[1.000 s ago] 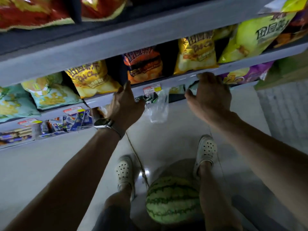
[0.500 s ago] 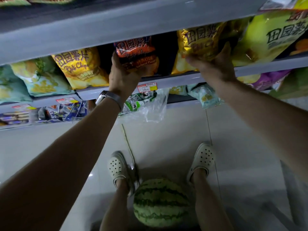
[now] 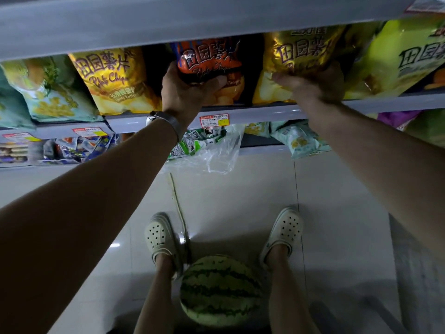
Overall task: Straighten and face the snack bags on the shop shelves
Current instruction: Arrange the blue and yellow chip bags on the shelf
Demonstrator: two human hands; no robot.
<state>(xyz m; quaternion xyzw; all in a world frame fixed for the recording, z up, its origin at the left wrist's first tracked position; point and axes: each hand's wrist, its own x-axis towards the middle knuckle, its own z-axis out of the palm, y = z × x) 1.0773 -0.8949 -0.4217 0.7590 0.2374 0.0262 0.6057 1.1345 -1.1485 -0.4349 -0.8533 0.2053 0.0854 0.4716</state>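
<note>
From the head camera, looking down past both outstretched arms, the left hand (image 3: 186,92) is closed around the lower part of an orange-red potato chip bag (image 3: 208,61), thumb pressed across its front and fingers wrapped behind its left edge. The right hand (image 3: 313,86) grips the bottom of a gold potato chip bag (image 3: 303,54), fingers curled over the front of the pack (the thumb is hidden, so how tightly it pinches cannot be told). Both bags stand on the middle shelf (image 3: 265,114), the orange-red one set back in a dark gap, the gold one just to its right. Left of that gap stands a yellow honey butter chip bag (image 3: 113,80), then a pale teal snack bag (image 3: 45,92); a lime green chip bag (image 3: 404,56) leans at the far right. A wristwatch (image 3: 166,120) sits on the left wrist. A price label (image 3: 213,120) is fixed to the shelf edge between the hands. Below, on the tiled floor (image 3: 240,194), a watermelon (image 3: 220,290) lies between two feet in white clogs (image 3: 159,235).
</note>
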